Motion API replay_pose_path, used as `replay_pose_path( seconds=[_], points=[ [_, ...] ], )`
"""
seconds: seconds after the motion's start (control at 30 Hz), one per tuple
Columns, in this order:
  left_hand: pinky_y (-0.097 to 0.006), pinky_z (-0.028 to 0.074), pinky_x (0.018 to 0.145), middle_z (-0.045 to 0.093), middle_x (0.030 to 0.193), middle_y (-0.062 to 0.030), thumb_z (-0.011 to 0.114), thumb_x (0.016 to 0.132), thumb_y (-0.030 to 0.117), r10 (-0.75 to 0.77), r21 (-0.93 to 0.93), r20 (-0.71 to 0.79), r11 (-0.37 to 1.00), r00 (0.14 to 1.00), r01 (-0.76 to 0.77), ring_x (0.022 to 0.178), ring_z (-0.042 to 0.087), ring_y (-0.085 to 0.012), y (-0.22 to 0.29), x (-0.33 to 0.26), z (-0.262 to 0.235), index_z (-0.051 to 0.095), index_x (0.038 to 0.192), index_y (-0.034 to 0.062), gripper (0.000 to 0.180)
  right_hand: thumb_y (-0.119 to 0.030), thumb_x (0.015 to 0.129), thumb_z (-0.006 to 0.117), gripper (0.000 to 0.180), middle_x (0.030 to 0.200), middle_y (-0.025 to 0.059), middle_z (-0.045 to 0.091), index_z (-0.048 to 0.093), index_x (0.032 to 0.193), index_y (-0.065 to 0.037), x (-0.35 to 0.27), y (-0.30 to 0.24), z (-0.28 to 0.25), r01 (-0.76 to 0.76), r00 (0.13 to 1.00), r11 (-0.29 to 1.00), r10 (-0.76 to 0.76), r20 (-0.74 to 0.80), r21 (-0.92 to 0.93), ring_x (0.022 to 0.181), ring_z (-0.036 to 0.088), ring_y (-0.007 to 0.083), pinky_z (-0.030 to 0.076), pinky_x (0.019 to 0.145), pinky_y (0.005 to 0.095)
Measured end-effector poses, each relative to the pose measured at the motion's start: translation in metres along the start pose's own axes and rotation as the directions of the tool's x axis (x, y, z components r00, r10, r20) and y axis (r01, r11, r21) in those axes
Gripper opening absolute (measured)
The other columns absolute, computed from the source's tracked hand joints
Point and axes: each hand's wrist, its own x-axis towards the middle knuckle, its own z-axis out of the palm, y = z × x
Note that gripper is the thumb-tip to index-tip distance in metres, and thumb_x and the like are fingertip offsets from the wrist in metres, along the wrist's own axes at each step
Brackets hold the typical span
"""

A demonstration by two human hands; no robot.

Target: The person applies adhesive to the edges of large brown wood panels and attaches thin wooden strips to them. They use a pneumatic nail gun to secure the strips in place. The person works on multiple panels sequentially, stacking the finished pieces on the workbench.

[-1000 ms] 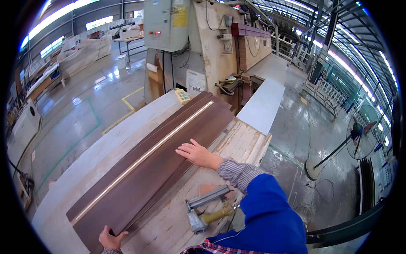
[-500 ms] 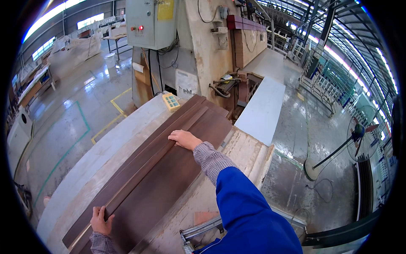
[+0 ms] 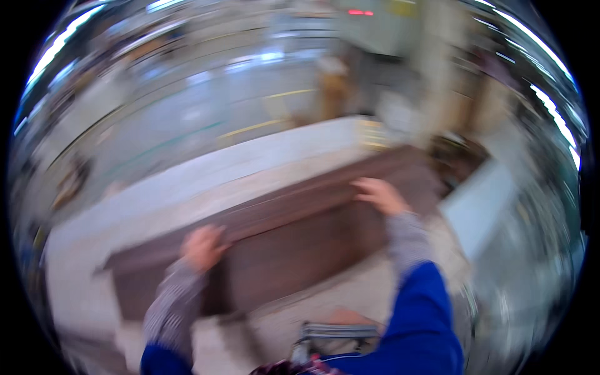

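Observation:
Dark brown boards (image 3: 300, 262) lie at a slant across the worktable in front of me, with a narrow raised strip (image 3: 281, 215) running along them. My left hand (image 3: 203, 247) is at the near-left part of the strip, too smeared by motion to show its grip. Farther right, my right hand (image 3: 381, 195) touches or hovers just over the strip, fingers stretched out and seemingly holding nothing; contact is unclear. Both forearms wear checked cuffs and blue sleeves.
The pale worktable (image 3: 206, 190) has a small yellowish box (image 3: 372, 134) at its far edge. A grey cabinet (image 3: 381, 31) with red lights stands behind. At right is a pale flat panel (image 3: 478, 206). A metal frame (image 3: 334, 334) is close to my body.
The view has swung left and blurred, so the boards now lie more level across it. My left forearm shows more. My right hand's fingers look straighter than before.

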Motion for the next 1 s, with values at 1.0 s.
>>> replay_pose_path(
  seconds=[1.0],
  points=[
    [-0.039,0.026,0.09,0.05,0.099,0.0015,0.074,0.061,0.047,-0.334,-0.125,0.153,0.927,0.93,0.353,0.103,0.042,-0.0183,0.014,0.005,0.019,0.068,0.101,0.0257,0.046,-0.002,0.061,0.075,0.047,0.115,0.0153,0.054,0.06,0.105,0.001,-0.005,0.067,0.012,-0.121,0.987,0.981,0.135,-0.082,0.154,0.101,0.055,0.0291,0.047,0.084,0.0335]
  ],
)
